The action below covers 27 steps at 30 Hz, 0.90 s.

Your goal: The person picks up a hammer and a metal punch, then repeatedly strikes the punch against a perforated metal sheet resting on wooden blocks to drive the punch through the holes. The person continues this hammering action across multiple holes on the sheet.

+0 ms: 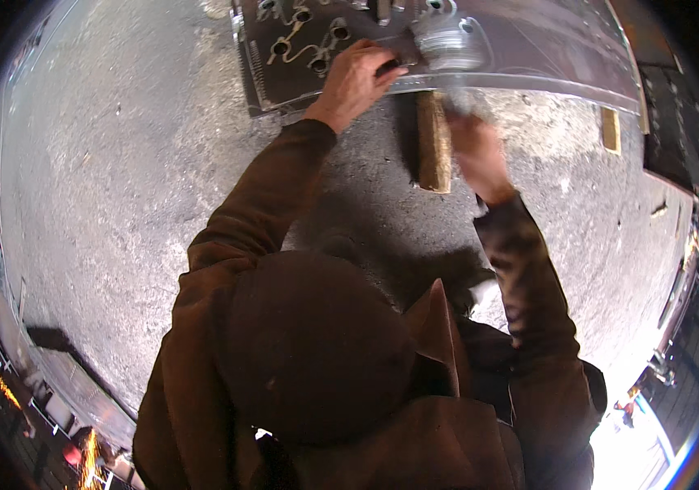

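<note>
My left hand (356,84) is at the near edge of a large metal plate (533,51), its fingers curled and pressed together. Something small and dark shows at the fingertips, too hidden to name. Close to it, the plate's left part is dark, with several round holes and curved cut lines; to the right of the hand lies a bright scuffed patch. My right hand (480,151) is smeared by motion just short of the plate's edge. A greyish blur sits above its fingers, so what it holds, if anything, cannot be made out. Between my hands a wooden block (434,147) sticks out from beneath the plate.
Another wooden block (610,131) shows under the plate's right end. Rough grey concrete floor (137,163) spreads around me. Orange sparks (90,461) fly at the lower left, near other people's work. Dark metal pieces (680,122) stand along the right side.
</note>
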Available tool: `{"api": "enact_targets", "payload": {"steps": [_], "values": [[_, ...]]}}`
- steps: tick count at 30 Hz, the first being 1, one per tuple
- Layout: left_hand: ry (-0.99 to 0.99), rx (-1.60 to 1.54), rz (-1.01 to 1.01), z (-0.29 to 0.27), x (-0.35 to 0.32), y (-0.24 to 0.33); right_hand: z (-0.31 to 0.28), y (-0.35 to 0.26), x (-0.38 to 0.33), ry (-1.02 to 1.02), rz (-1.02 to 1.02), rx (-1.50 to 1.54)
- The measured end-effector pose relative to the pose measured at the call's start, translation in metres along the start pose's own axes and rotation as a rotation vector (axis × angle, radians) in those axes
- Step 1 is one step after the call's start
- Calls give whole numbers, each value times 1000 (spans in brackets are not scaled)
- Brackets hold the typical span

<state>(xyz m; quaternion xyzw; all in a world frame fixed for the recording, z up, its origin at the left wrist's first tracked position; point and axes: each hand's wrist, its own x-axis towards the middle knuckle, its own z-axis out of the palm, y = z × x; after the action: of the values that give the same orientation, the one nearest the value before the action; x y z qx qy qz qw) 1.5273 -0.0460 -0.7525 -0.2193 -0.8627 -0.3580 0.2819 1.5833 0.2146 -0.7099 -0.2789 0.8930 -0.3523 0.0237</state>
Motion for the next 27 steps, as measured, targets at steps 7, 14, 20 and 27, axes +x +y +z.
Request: {"api": "enact_targets", "payload": {"steps": [7,14,20,27], "values": [[94,-209,-251,-16,4,-7,24,-46,-33,145,918,584],[-181,-316,-469,-35,25,29,40,-29,-62,120,1102,723],[-220,-232,-491,-31,23,30,36,-22,-62,85,1099,750],[-231,-207,-450,-36,26,36,36,-21,-61,83,1096,768]]}}
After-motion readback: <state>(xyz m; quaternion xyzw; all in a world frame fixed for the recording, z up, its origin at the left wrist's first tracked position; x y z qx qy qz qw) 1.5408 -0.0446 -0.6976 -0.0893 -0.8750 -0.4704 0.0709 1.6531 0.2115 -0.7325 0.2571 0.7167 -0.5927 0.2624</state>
